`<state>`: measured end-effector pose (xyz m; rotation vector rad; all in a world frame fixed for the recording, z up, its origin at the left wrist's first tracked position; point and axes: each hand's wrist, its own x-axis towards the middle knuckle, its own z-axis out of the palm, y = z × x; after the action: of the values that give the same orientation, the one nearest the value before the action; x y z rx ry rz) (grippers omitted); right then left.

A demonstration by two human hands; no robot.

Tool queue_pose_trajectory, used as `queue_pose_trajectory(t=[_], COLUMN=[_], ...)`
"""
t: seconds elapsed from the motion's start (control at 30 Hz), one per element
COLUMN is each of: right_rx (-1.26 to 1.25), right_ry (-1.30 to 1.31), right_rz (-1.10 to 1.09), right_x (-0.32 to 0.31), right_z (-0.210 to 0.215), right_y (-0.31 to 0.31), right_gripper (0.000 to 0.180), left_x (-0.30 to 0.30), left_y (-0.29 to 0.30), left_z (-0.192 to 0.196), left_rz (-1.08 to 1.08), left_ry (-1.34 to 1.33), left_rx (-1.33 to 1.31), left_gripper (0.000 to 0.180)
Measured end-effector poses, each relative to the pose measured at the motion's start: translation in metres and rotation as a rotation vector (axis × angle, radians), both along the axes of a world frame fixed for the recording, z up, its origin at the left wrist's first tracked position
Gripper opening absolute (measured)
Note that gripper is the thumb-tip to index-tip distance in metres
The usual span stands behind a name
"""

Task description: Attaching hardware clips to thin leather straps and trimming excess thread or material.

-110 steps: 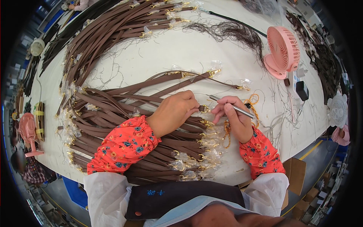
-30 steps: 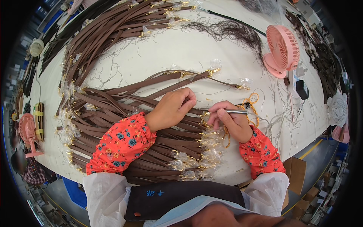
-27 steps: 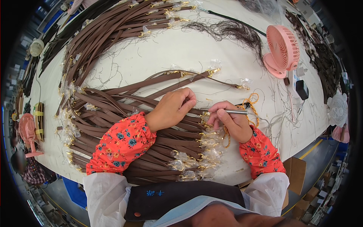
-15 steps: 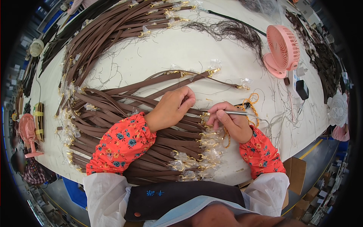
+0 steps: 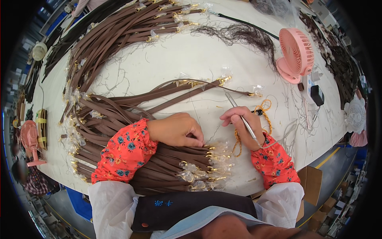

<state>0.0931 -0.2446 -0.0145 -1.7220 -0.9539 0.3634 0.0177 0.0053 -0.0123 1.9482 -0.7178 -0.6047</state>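
Many flat brown straps (image 5: pixel 179 161) lie bundled across the white table in front of me, their gold clasps (image 5: pixel 211 149) wrapped in clear plastic at the right end. My left hand (image 5: pixel 177 129) is over the upper edge of this bundle, fingers curled down and closed on a brown strap near its clasp end; the palm hides most of the grip. My right hand (image 5: pixel 247 123) is apart from the straps, closed round a slim silver pen-shaped tool (image 5: pixel 248 126). Its tip points up and away to the left, and a grey cord trails from its rear end.
Several separate straps (image 5: pixel 183 97) reach right beyond my left hand. Orange cord (image 5: pixel 268 119) lies beside my right hand. A pink fan (image 5: pixel 295 53), dark thread tangle (image 5: pixel 242 34) and power strip (image 5: pixel 310 89) stand or lie far right. Another strap pile (image 5: pixel 119 32) fills the far left.
My left hand has moved nearer, down onto the edge of the bundle. My right hand has drawn away from the clasps, and the tool has swung round with its tip pointing away.
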Motion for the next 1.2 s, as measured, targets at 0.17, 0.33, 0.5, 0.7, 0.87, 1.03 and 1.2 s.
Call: queue_pose_trajectory(t=[0.17, 0.33, 0.5, 0.7, 0.87, 1.03, 1.2], right_rx=[-0.012, -0.124, -0.014, -0.028, -0.066, -0.091, -0.073], right_ry=[-0.182, -0.263, -0.478, -0.577, -0.643, -0.713, -0.515], right_rz=[-0.042, -0.066, -0.061, -0.158, -0.148, -0.015, 0.069], right_x=[0.001, 0.003, 0.010, 0.017, 0.022, 0.021, 0.014], right_z=[0.002, -0.005, -0.007, -0.008, -0.011, -0.004, -0.006], right_y=[0.003, 0.006, 0.010, 0.008, 0.006, 0.005, 0.007], right_gripper=[0.013, 0.016, 0.021, 0.024, 0.024, 0.025, 0.024], left_x=[-0.001, -0.004, 0.001, 0.004, 0.000, -0.007, -0.013], left_y=[-0.006, -0.010, -0.007, 0.010, 0.023, 0.034, 0.018], left_z=[0.016, 0.011, 0.000, -0.002, 0.012, 0.028, 0.028], left_rz=[0.051, 0.276, 0.719, 0.640, 0.505, 0.408, 0.485], left_ry=[0.110, 0.072, -0.679, -0.420, -0.278, -0.225, -0.387], left_rx=[0.036, 0.110, 0.396, 0.284, 0.299, 0.420, 0.399], left_gripper=[0.018, 0.020, 0.030, 0.022, 0.019, 0.021, 0.030])
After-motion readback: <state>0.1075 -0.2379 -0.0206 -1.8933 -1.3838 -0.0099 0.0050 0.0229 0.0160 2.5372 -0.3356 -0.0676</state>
